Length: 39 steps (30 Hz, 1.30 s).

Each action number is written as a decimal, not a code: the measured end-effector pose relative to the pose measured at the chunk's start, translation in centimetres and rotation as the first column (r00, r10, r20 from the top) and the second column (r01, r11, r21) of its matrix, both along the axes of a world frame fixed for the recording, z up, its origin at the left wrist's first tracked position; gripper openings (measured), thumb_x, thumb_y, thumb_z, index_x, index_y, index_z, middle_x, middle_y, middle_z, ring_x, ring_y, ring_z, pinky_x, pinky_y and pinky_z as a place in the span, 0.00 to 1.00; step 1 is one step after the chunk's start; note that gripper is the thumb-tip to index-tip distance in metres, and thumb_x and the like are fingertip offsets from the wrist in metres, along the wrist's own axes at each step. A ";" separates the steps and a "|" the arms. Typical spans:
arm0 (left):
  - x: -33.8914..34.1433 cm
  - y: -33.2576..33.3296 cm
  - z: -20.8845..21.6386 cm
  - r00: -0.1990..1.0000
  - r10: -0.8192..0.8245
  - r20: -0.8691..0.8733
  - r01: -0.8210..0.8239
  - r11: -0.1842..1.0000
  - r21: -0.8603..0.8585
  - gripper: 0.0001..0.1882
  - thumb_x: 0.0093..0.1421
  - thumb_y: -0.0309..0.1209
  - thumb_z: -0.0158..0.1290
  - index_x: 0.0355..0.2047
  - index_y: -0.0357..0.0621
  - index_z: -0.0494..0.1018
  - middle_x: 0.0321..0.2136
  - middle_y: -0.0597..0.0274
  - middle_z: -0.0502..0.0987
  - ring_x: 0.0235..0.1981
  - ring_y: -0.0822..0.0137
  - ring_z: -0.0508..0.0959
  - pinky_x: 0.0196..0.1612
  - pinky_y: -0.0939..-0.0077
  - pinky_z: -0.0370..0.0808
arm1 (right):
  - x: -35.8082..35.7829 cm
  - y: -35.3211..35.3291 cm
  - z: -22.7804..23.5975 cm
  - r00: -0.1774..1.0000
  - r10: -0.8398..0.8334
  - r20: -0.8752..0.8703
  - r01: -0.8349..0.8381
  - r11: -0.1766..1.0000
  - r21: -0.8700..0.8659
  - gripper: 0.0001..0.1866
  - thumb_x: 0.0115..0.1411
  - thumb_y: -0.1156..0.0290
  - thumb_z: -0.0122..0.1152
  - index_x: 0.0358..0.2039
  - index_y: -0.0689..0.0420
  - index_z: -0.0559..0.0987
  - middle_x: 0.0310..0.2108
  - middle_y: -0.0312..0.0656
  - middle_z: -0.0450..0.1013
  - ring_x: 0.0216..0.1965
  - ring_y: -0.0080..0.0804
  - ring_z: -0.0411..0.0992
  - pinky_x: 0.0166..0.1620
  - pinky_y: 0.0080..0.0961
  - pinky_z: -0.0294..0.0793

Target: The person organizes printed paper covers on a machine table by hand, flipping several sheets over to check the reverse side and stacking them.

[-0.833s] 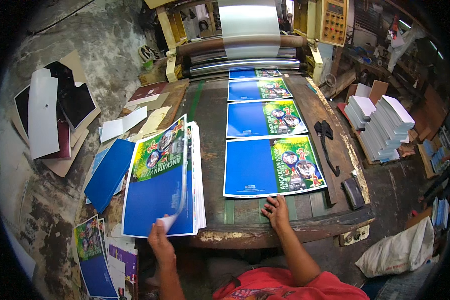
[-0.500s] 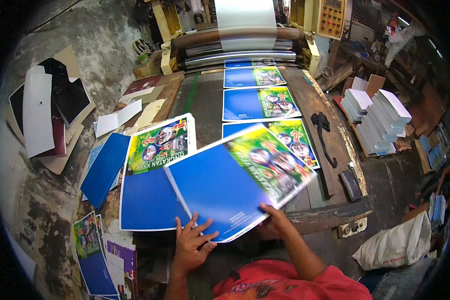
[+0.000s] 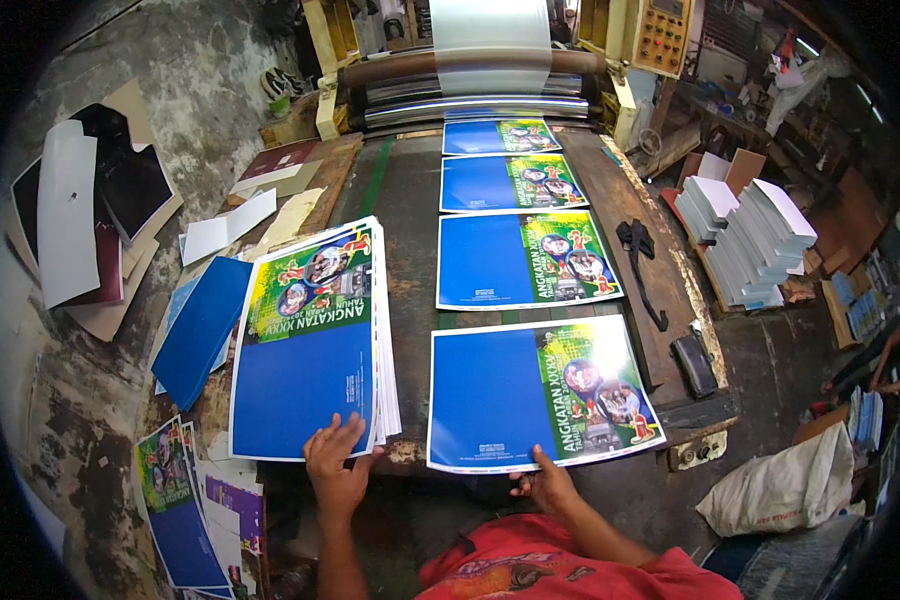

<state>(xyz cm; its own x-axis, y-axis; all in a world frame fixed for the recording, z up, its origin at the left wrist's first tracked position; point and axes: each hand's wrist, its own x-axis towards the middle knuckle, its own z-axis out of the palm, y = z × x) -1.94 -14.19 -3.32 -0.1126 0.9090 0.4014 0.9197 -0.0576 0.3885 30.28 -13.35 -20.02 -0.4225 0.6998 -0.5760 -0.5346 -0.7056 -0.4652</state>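
Right hand (image 3: 555, 490) pinches the printed sheet (image 3: 482, 390), straightened at twelve o'clock; left hand (image 3: 336, 466), spread, now touches the sheet stack (image 3: 290, 375).

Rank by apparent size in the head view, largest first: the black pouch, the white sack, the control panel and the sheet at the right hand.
1. Sheet at the right hand
2. White sack
3. Control panel
4. Black pouch
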 end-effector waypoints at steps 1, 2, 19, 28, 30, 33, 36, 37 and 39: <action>0.0 -0.1 0.3 1.000 0.000 0.016 0.000 1.000 0.011 0.16 0.60 0.41 0.56 0.44 0.47 0.79 0.45 0.60 0.79 0.54 0.55 0.73 0.58 0.54 0.61 | -0.1 0.9 0.1 1.000 -0.014 -0.015 0.014 1.000 -0.004 0.25 0.67 0.47 0.45 0.43 0.60 0.72 0.27 0.46 0.76 0.20 0.27 0.70 0.37 0.38 0.78; 0.1 -0.1 0.4 0.993 0.026 0.112 -0.027 1.000 0.004 0.16 0.61 0.41 0.55 0.44 0.45 0.79 0.45 0.60 0.80 0.53 0.56 0.74 0.58 0.56 0.62 | 0.0 2.4 0.2 1.000 -0.024 0.011 0.024 1.000 -0.011 0.26 0.66 0.45 0.45 0.43 0.59 0.72 0.28 0.46 0.75 0.19 0.27 0.69 0.38 0.39 0.77; 2.7 -1.2 1.2 0.907 -0.390 0.157 0.409 0.905 -0.118 0.18 0.46 0.31 0.62 0.40 0.58 0.81 0.45 0.66 0.80 0.57 0.56 0.71 0.65 0.42 0.47 | -1.3 6.9 5.8 0.969 -0.223 0.102 0.221 0.975 0.034 0.43 0.60 0.33 0.43 0.63 0.53 0.53 0.50 0.48 0.67 0.39 0.38 0.70 0.39 0.45 0.76; 2.5 -1.0 0.6 0.987 -0.129 -0.098 0.123 0.990 -0.062 0.33 0.47 0.43 0.66 0.54 0.50 0.73 0.60 0.55 0.66 0.65 0.48 0.58 0.66 0.41 0.46 | 2.1 1.8 2.6 0.997 -0.054 -0.049 0.055 0.998 0.019 0.14 0.64 0.60 0.53 0.40 0.58 0.73 0.21 0.38 0.72 0.18 0.26 0.70 0.27 0.37 0.78; 1.9 -0.2 0.1 0.999 -0.013 -0.050 0.015 0.999 0.032 0.31 0.48 0.40 0.65 0.52 0.42 0.73 0.57 0.52 0.69 0.63 0.49 0.62 0.64 0.48 0.54 | 2.6 -0.5 0.7 0.999 -0.038 -0.014 0.037 0.999 -0.029 0.16 0.65 0.58 0.52 0.40 0.59 0.72 0.22 0.39 0.72 0.22 0.28 0.72 0.30 0.37 0.78; 0.3 0.0 -1.7 0.999 -0.014 -0.033 0.015 1.000 0.022 0.25 0.51 0.39 0.64 0.47 0.42 0.76 0.53 0.53 0.74 0.60 0.51 0.67 0.62 0.50 0.57 | 2.8 -3.9 -0.1 1.000 0.031 0.005 -0.031 0.999 -0.014 0.20 0.66 0.54 0.49 0.41 0.60 0.71 0.25 0.45 0.73 0.26 0.33 0.73 0.34 0.37 0.79; 0.4 0.5 -2.3 0.997 0.033 0.076 -0.040 0.995 0.088 0.15 0.58 0.36 0.58 0.42 0.41 0.78 0.46 0.55 0.79 0.55 0.53 0.72 0.59 0.56 0.60 | 3.3 -6.6 -0.2 0.993 0.073 0.097 -0.073 0.997 -0.006 0.21 0.68 0.55 0.44 0.48 0.61 0.68 0.31 0.52 0.75 0.27 0.33 0.73 0.36 0.39 0.78; 0.4 0.6 -2.5 0.991 0.050 0.127 -0.062 0.994 0.090 0.14 0.59 0.35 0.57 0.41 0.41 0.79 0.45 0.55 0.79 0.54 0.53 0.72 0.59 0.57 0.60 | 3.3 -7.1 0.2 0.989 0.085 0.121 -0.084 0.996 -0.011 0.22 0.68 0.54 0.44 0.49 0.61 0.68 0.32 0.53 0.75 0.27 0.33 0.73 0.37 0.39 0.78; 1.2 1.2 -2.3 0.975 0.124 0.183 -0.141 0.986 0.084 0.12 0.61 0.35 0.55 0.41 0.42 0.79 0.42 0.56 0.80 0.53 0.54 0.73 0.58 0.58 0.61 | 3.3 -7.6 0.6 0.991 0.083 0.101 -0.082 0.997 -0.014 0.22 0.68 0.54 0.43 0.49 0.62 0.68 0.32 0.54 0.76 0.27 0.34 0.73 0.38 0.39 0.78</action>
<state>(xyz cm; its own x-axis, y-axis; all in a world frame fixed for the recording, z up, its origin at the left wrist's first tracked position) -0.75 -13.00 -5.58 -0.3061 0.8394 0.4491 0.8391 0.0150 0.5437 33.57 -20.93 -19.46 -0.4178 0.6595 -0.6250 -0.4250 -0.7498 -0.5071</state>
